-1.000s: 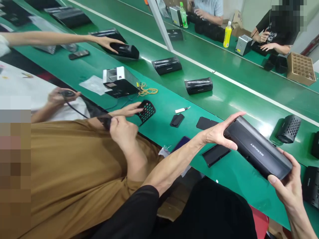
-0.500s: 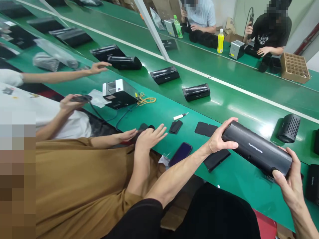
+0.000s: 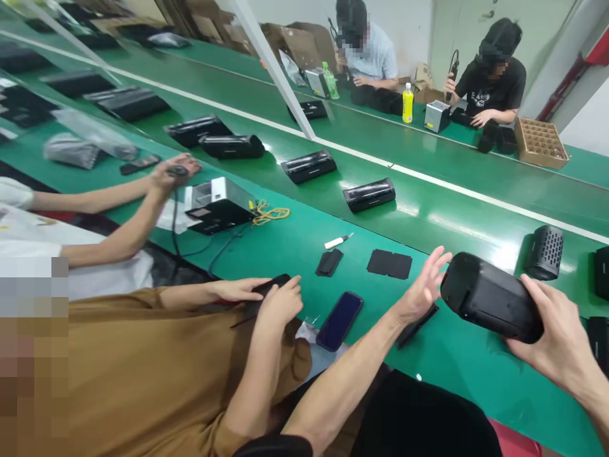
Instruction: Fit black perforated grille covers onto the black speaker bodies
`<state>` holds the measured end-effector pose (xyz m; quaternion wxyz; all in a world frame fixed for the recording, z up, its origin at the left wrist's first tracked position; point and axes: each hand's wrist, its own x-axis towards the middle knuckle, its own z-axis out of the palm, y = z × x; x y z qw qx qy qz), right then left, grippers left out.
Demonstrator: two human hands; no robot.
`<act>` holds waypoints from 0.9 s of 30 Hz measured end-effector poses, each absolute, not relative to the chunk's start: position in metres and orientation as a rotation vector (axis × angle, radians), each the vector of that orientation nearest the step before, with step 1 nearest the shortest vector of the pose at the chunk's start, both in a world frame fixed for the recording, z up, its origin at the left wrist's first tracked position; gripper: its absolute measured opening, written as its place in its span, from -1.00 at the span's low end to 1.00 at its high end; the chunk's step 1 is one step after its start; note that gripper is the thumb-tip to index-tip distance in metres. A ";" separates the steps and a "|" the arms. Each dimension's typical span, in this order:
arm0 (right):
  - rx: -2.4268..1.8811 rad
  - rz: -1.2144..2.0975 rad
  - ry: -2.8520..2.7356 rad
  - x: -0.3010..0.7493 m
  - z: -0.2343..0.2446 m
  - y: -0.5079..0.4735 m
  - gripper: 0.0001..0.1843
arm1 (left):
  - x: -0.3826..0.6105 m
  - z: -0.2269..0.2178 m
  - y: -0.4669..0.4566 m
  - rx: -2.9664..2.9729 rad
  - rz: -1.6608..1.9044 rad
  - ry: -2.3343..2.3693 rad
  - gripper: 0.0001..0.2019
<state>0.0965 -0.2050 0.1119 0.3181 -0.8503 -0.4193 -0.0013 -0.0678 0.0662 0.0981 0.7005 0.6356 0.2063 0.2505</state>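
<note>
Raised over the green bench is a black speaker housing (image 3: 492, 298), tilted with its left end turned toward me. My right hand (image 3: 556, 327) wraps round its right end, thumb underneath. Beside the left end, my left hand (image 3: 423, 289) has its fingers stretched and spread; whether a fingertip grazes the housing I cannot tell. Partly behind my left wrist lies a flat black panel (image 3: 415, 327) on the bench. Beyond, a perforated black speaker (image 3: 546, 252) stands on the green belt.
Left of me a co-worker in a brown shirt (image 3: 157, 362) handles a dark part. Close by lie a phone (image 3: 339, 321), black pads (image 3: 389, 264) and a white-handled tool (image 3: 337, 242). Several black housings (image 3: 370, 194) sit on the belt (image 3: 442, 197). Two people work across it.
The housing has been turned, so its MERKURY lettering is out of sight. My left hand has let go and spread its fingers. My right hand has shifted its grip on the right end.
</note>
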 end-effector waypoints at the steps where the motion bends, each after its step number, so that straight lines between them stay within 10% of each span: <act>1: -2.328 -0.049 -1.263 0.101 0.117 -0.208 -0.10 | -0.051 0.087 0.051 1.441 0.488 0.379 -0.11; 4: -2.463 -0.116 -1.548 0.108 0.123 -0.212 -0.10 | -0.025 0.055 0.025 1.323 0.334 0.171 0.14; 11: -2.162 0.213 -1.018 0.106 0.114 -0.240 0.19 | -0.053 0.047 0.042 1.089 0.337 0.148 0.03; 27: -2.035 0.333 -0.576 0.070 0.079 -0.251 -0.07 | -0.054 0.021 0.047 1.140 0.189 0.138 0.06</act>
